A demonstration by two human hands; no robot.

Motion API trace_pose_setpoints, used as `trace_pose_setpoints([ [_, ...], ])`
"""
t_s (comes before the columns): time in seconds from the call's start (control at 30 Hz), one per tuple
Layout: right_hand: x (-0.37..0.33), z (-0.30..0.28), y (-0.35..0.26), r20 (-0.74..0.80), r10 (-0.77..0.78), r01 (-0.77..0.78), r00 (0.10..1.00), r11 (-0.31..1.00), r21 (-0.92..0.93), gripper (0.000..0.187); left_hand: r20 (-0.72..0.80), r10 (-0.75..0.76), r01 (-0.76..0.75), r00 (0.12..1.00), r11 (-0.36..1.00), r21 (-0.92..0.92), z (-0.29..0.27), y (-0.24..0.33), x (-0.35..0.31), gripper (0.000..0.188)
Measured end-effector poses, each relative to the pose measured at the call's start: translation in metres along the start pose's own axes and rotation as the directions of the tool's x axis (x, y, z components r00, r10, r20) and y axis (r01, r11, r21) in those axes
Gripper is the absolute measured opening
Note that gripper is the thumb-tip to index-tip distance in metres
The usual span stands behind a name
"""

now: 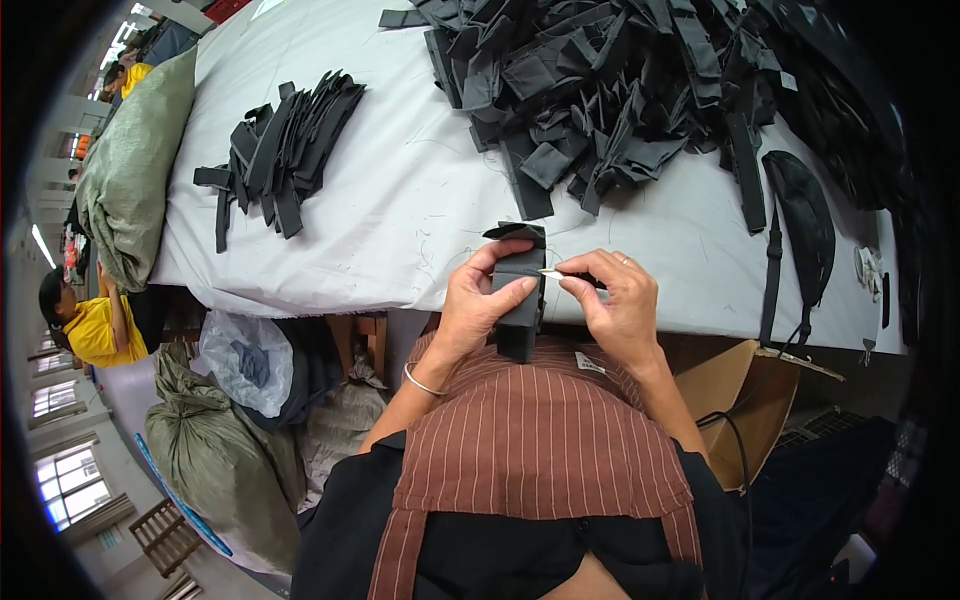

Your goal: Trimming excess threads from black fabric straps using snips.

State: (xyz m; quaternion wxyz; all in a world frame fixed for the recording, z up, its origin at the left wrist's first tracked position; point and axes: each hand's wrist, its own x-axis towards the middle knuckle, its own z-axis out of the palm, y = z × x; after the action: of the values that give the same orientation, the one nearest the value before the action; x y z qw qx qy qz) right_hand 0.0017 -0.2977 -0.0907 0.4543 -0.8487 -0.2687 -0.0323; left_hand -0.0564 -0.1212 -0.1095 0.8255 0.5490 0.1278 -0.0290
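Observation:
At the front edge of the table, my left hand (474,302) grips a black fabric strip (517,318), thumb in front and fingers behind. The strip hangs down toward my apron, and its upper end is folded over. My right hand (617,304) is closed on small thread snips (550,273), with a pale metal tip and a dark handle partly hidden by the fingers. The tip touches or nearly touches the right edge of the strip, just above my left thumb. Loose thread ends show near the strip.
A large heap of black fabric strips (600,95) covers the back right, and a smaller pile (285,150) lies left. A black pouch with a strap (800,220) rests at right. Below stand a cardboard box (740,400) and a tied sack (215,450). Someone in yellow (100,330) sits left.

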Motion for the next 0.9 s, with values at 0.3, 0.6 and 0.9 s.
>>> trace_pose_setpoints([
  [0.3,0.019,0.005,-0.011,-0.067,0.112,-0.094,0.991,0.968,0.232,0.016,0.074,0.062,-0.069,0.995,0.993,0.095,0.006,0.001,-0.002,0.044],
  [0.6,0.047,-0.003,-0.004,0.069,0.34,-0.276,0.938,0.608,0.745,0.016,0.264,0.178,-0.28,0.948,0.861,0.425,0.011,0.026,-0.007,0.059],
  [0.9,0.025,-0.003,-0.028,-0.112,0.036,0.006,0.993,0.934,0.358,0.012,0.023,0.074,-0.076,0.997,0.981,0.178,0.002,0.014,0.007,0.018],
])
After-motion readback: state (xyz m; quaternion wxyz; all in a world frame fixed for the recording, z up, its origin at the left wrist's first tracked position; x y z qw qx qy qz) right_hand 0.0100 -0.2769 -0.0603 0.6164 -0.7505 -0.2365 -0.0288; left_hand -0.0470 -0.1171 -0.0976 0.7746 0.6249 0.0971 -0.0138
